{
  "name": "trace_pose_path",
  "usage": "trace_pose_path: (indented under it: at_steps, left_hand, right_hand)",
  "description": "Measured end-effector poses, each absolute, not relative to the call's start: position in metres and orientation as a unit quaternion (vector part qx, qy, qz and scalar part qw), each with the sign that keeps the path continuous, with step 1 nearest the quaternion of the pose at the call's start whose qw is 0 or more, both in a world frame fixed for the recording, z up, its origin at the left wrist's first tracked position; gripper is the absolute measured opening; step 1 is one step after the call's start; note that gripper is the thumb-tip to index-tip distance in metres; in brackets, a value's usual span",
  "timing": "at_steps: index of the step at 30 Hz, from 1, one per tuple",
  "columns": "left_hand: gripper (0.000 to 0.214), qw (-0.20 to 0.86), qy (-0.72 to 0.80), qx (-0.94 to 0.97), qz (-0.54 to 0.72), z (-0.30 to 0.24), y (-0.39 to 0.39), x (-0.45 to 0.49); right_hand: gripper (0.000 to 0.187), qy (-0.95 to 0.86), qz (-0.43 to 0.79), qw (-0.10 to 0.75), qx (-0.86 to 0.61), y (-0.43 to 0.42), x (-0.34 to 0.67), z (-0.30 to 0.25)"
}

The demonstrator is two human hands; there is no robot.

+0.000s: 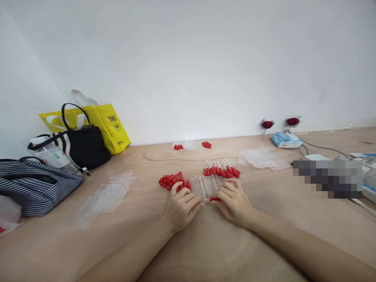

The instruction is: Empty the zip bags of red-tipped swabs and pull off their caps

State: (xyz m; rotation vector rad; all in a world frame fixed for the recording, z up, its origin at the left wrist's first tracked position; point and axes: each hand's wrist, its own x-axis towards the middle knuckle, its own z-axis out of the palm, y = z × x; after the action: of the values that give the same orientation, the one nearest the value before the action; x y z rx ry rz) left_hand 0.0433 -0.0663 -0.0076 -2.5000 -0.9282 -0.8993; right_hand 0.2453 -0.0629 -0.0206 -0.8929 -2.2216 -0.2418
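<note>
My left hand point(185, 203) pinches the end of a clear glass dropper tube point(206, 200) lying crosswise near me. My right hand point(235, 201) grips a red rubber bulb point(215, 199) against the tube's other end; whether it sits over the tube is hard to make out. Just beyond both hands lies a row of bare clear tubes point(205, 185). Beside my left fingers is a pile of loose red bulbs point(170, 180). Behind the row, several droppers with red bulbs point(220, 171) lie side by side, bulbs toward me.
Clear plastic bags lie on the left point(108, 192) and right point(263, 158) of the wooden table point(205, 250). Bagged droppers point(190, 144) rest by the wall. A striped bag point(41, 188), black handbag point(88, 147) and yellow bag point(114, 133) stand left; a tissue pack point(286, 140) lies right.
</note>
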Motion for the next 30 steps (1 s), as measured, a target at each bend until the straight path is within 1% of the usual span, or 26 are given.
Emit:
trace_pose_path:
  at_steps: [6,26,30]
  left_hand:
    - [0.020,0.199,-0.335,-0.862,-0.324,-0.0110,-0.0645,0.0466]
    - [0.019,0.200,-0.327,-0.862,-0.331,-0.0111,-0.0689,0.0450]
    - [0.016,0.198,-0.321,-0.863,-0.337,-0.0102,-0.0699,0.0458]
  right_hand:
    - [0.012,-0.842,-0.131,0.403,-0.333,-0.0618,0.2438,-0.0251]
    - [0.013,-0.843,-0.139,0.422,-0.304,-0.0673,0.2475,-0.0255]
    - [0.014,-0.842,-0.129,0.429,-0.301,-0.0677,0.2481,-0.0257]
